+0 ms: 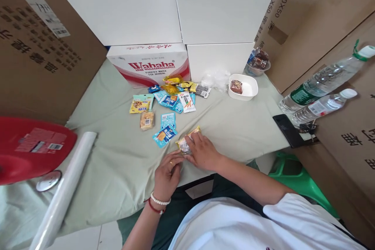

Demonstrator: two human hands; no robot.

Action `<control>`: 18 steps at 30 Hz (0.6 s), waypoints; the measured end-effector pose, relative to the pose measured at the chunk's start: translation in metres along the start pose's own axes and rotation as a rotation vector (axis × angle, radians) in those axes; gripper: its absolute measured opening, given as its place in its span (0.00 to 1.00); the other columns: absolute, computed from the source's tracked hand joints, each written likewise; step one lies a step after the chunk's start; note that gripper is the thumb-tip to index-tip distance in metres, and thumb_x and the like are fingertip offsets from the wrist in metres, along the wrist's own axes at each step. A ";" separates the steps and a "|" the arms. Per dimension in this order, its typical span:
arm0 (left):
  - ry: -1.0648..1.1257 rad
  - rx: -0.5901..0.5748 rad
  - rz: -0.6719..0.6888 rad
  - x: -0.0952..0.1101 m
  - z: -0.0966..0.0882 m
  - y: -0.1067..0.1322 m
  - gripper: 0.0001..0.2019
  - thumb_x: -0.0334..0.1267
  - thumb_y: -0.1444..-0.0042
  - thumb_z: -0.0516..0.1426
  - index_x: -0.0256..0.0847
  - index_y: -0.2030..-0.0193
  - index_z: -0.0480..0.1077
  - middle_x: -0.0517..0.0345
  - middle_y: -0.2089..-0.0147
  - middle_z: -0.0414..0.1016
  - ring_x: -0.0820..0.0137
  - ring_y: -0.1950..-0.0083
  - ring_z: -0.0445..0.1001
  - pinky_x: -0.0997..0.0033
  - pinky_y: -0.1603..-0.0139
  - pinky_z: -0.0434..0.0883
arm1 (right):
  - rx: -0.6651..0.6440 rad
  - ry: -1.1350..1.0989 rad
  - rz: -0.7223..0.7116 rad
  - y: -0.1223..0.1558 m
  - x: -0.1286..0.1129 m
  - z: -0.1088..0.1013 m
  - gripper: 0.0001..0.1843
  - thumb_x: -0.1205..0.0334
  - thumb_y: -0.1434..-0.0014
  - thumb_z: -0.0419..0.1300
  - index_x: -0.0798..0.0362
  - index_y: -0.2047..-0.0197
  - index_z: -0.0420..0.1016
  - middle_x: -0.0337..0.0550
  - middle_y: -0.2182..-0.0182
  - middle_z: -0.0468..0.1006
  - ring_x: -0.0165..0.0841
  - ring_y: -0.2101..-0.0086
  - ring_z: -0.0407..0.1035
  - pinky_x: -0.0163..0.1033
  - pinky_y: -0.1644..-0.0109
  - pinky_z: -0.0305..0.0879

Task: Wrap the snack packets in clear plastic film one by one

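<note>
Near the table's front edge lies a yellow and silver snack packet [184,145], its print too small to read. My right hand [205,153] covers its right part, fingers closed over it. At the packet's lower left end, my left hand [167,172] grips the edge between bent fingers. Just beyond are blue snack packets [165,134], and a pale wrapped biscuit-like block [147,120] sits to their left. Farther back come a yellow and green snack packet [141,104], a white snack packet [186,101] and a heap of yellow and blue packets [171,88].
A white bowl [249,90] holds a brown packet. Behind stand a Wahaha carton [149,64] and white boxes. Water bottles [319,74] and a black phone [288,129] are at right. A plastic film roll [67,187] and a red object [35,150] lie left.
</note>
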State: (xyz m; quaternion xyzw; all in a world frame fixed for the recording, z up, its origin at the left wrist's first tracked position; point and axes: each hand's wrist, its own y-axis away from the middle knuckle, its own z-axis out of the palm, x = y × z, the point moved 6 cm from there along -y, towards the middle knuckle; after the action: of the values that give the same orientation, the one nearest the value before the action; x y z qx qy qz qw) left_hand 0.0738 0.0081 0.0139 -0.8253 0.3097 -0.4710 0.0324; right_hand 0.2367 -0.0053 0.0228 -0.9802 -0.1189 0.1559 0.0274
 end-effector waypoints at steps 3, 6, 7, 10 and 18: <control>0.001 0.199 -0.140 -0.005 -0.014 0.011 0.12 0.32 0.37 0.53 0.47 0.60 0.79 0.55 0.54 0.82 0.63 0.47 0.81 0.54 0.42 0.78 | -0.024 0.032 0.022 -0.008 0.002 0.005 0.39 0.47 0.34 0.66 0.58 0.29 0.61 0.61 0.42 0.70 0.51 0.43 0.64 0.53 0.43 0.69; 0.006 0.260 -0.254 -0.007 -0.018 0.019 0.10 0.36 0.36 0.54 0.46 0.62 0.78 0.55 0.55 0.82 0.63 0.48 0.81 0.55 0.42 0.77 | -0.047 0.043 0.032 -0.021 0.006 -0.001 0.28 0.54 0.32 0.64 0.55 0.34 0.67 0.57 0.47 0.73 0.48 0.45 0.66 0.49 0.45 0.69; 0.009 0.268 -0.288 -0.007 -0.019 0.020 0.09 0.38 0.35 0.55 0.46 0.62 0.77 0.54 0.55 0.81 0.63 0.48 0.81 0.55 0.41 0.76 | -0.045 0.029 0.040 -0.024 0.008 -0.007 0.24 0.55 0.31 0.62 0.55 0.35 0.68 0.56 0.48 0.74 0.47 0.46 0.66 0.48 0.45 0.68; 0.062 0.287 -0.392 -0.003 -0.019 0.023 0.10 0.44 0.34 0.56 0.45 0.57 0.77 0.52 0.52 0.80 0.62 0.46 0.80 0.58 0.42 0.76 | 0.016 -0.161 0.129 -0.022 0.022 -0.029 0.14 0.56 0.27 0.56 0.53 0.44 0.74 0.53 0.52 0.76 0.43 0.50 0.69 0.43 0.49 0.67; 0.732 0.055 -0.571 0.024 0.046 -0.012 0.26 0.52 0.40 0.63 0.43 0.38 0.69 0.45 0.38 0.78 0.57 0.40 0.79 0.57 0.44 0.78 | 0.030 -1.262 0.392 0.017 0.041 -0.024 0.28 0.31 0.35 0.56 0.50 0.62 0.72 0.37 0.72 0.70 0.32 0.70 0.65 0.35 0.67 0.62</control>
State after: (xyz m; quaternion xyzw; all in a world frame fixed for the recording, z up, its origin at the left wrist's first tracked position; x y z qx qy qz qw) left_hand 0.1253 -0.0057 0.0105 -0.6560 0.0484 -0.7294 -0.1882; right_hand 0.2863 -0.0127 0.0321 -0.7036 0.0706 0.7043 -0.0629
